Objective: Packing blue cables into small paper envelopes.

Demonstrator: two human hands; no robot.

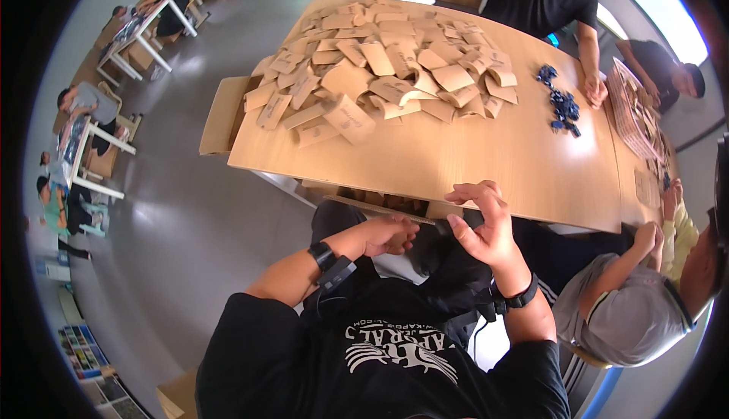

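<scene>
My left hand (pixel 389 235) hovers over my lap, its fingers curled inward. Whatever lies inside them, if anything, is hidden. Just beyond it an open cardboard box (pixel 380 206) sits below the table edge, with its inside in shadow. My right hand (pixel 486 223) is raised at the near edge of the wooden table (pixel 471 161), palm turned inward, thumb and fingers apart, with nothing visible in it. Farther back on the table lies a large heap of brown paper pillow boxes (pixel 391 62). The nearest ones spread toward me, well away from both hands.
Small dark blue items (pixel 563 109) form a cluster on the table's right side, near a co-worker's hand (pixel 595 91). A woven basket (pixel 632 108) stands farther right. Beside me on the right sits a person in grey (pixel 634 309). Another cardboard box (pixel 225 115) adjoins the table's left side.
</scene>
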